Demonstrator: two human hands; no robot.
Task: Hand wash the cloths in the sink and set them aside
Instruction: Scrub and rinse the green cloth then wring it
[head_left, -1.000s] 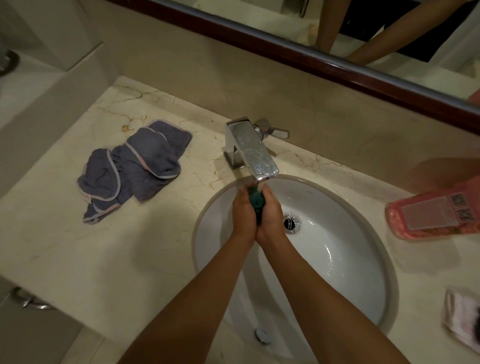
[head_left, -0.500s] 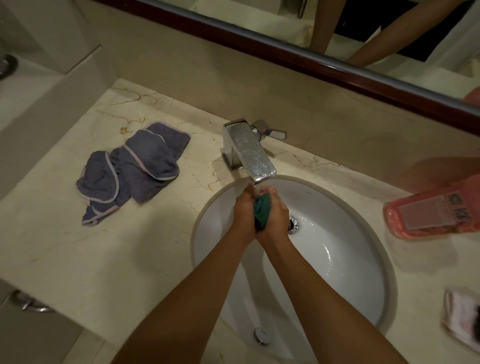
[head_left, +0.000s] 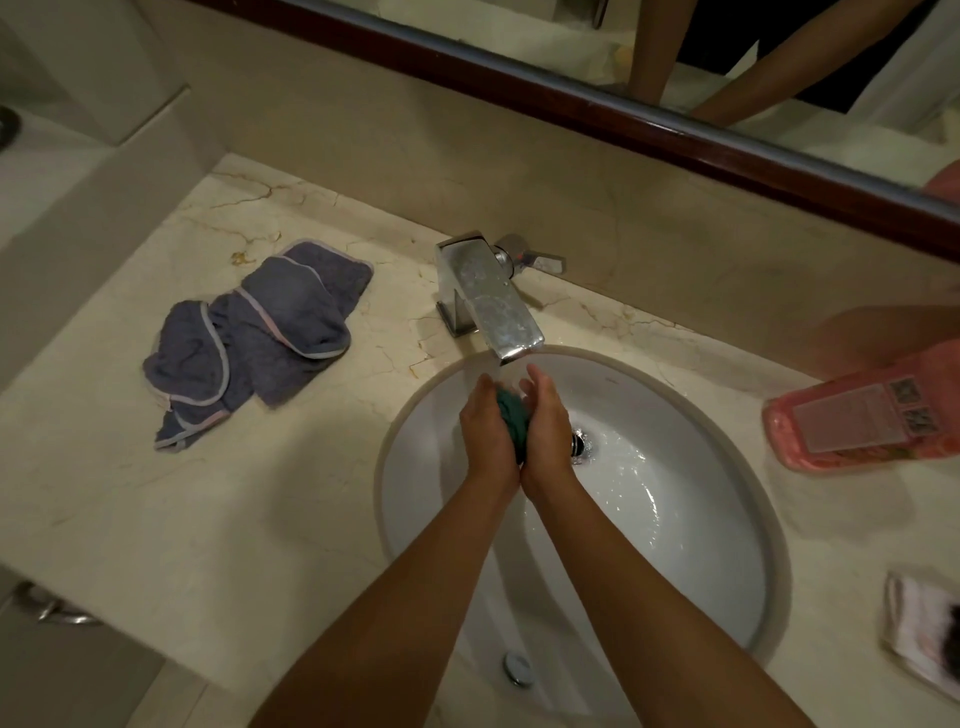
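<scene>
Teal cloth (head_left: 511, 423): a small wet cloth, bunched into a roll, pressed between both hands over the basin, just below the spout of the tap.
Left hand (head_left: 485, 434): its grip is closed on the left side of the teal cloth, the fingers curled round it.
Right hand (head_left: 545, 431): its grip holds the right side of the same cloth; the fingertips point up toward the water.
Long axis: the roll runs from the spout toward the person, along the line where the two palms meet, so it lies between the hands and neither hand is nearer.
Sink (head_left: 727, 499): a white oval basin set in the tabletop, wet, with water around the drain (head_left: 579, 444) just to the right of the hands.
Tap (head_left: 488, 296): a square chrome one; a thin stream seems to fall on the top end of the cloth.
Grey cloths (head_left: 254, 338): a crumpled heap with pale edging on the marble tabletop (head_left: 208, 519), well apart to the left of the sink.
Pink bottle (head_left: 862, 415): it lies on its side at the right of the basin.
Step in hand: I judge that this is rubbing or rinsing of the teal cloth.
Next move: probably a squeeze along the roll. After that, the grey heap lies on the side of the left hand, so that hand has the shorter way if the cloth goes there.
</scene>
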